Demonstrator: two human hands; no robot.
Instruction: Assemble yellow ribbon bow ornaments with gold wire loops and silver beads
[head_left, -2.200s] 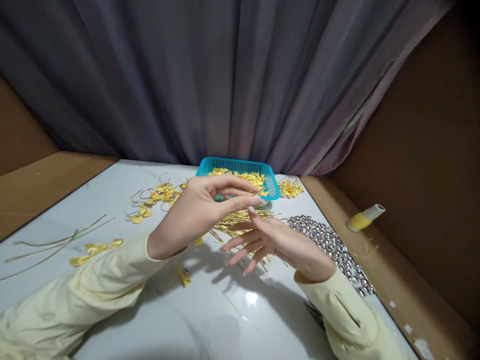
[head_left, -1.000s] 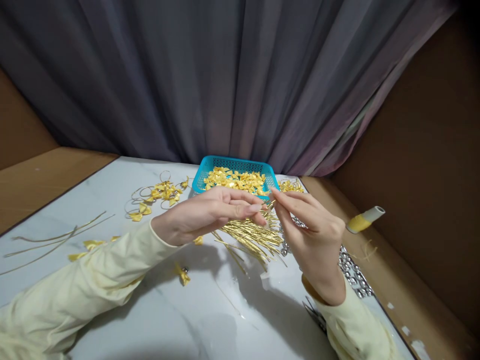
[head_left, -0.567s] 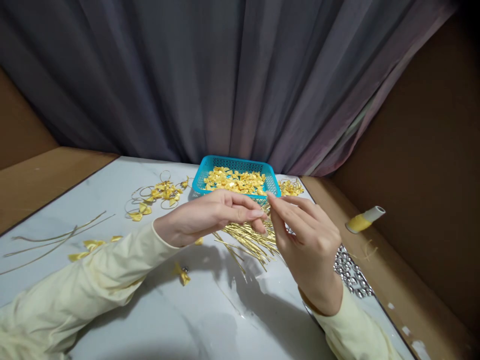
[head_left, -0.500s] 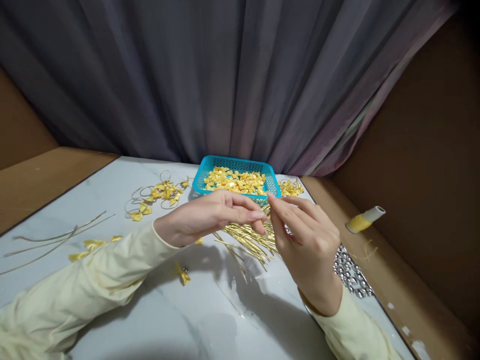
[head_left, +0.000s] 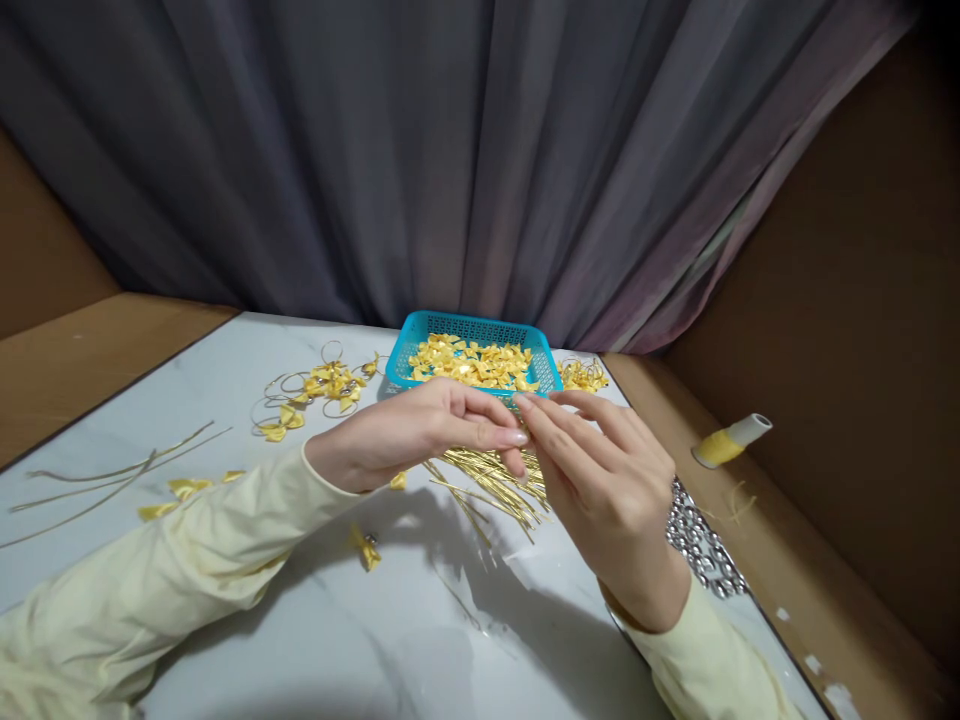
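Note:
My left hand (head_left: 442,425) reaches in from the left, thumb and fingers pinched together. Its fingertips meet those of my right hand (head_left: 611,480), whose fingers are also closed in a pinch. Whatever lies between the fingertips is too small and hidden to name. Under the hands lies a bundle of gold wire ties (head_left: 499,485) on the white marbled table (head_left: 360,650). Behind them stands a blue plastic basket (head_left: 551,375) with yellow ribbon bows (head_left: 472,362) in it. A single yellow bow with a small silver bell (head_left: 367,548) lies nearer to me.
Bows with wire loops (head_left: 322,385) lie at the left back, more bows (head_left: 583,375) right of the basket. Loose gold wires (head_left: 112,480) lie far left. Silver bells (head_left: 705,545) are heaped at the right edge, near a spool of yellow thread (head_left: 731,440). A grey curtain (head_left: 450,150) hangs behind.
My right hand has shifted slightly left, bringing its fingertips against those of my left hand. The left hand has barely moved.

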